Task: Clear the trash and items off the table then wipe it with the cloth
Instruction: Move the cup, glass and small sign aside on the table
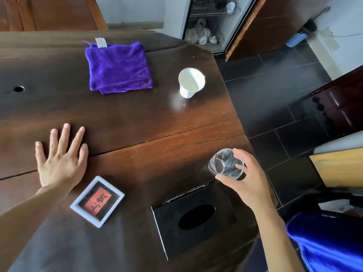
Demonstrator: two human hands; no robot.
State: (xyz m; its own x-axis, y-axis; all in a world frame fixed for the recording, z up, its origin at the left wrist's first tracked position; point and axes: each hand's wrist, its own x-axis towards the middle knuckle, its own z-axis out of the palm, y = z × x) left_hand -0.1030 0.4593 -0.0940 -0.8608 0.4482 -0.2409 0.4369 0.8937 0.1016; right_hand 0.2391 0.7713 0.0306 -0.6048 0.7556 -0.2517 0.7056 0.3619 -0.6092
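Observation:
A dark wooden table point(137, 124) fills the view. My right hand point(249, 179) grips a small clear glass cup point(225, 162), tilted, above the table's right edge. My left hand point(60, 158) lies flat on the wood with its fingers spread, holding nothing. A folded purple cloth point(117, 67) with a white tag rests at the back of the table. To its right stands a white paper cup point(190, 82). A white-framed box with a red and black label point(97, 201) sits near my left wrist. A black tissue box point(196, 216) stands at the front, below my right hand.
A round hole point(19, 88) is cut in the table at the left. Dark tiled floor point(275, 99) lies to the right, with a glass-door cabinet point(216, 22) holding white cups behind it. A blue shiny fabric point(330, 244) sits at the lower right.

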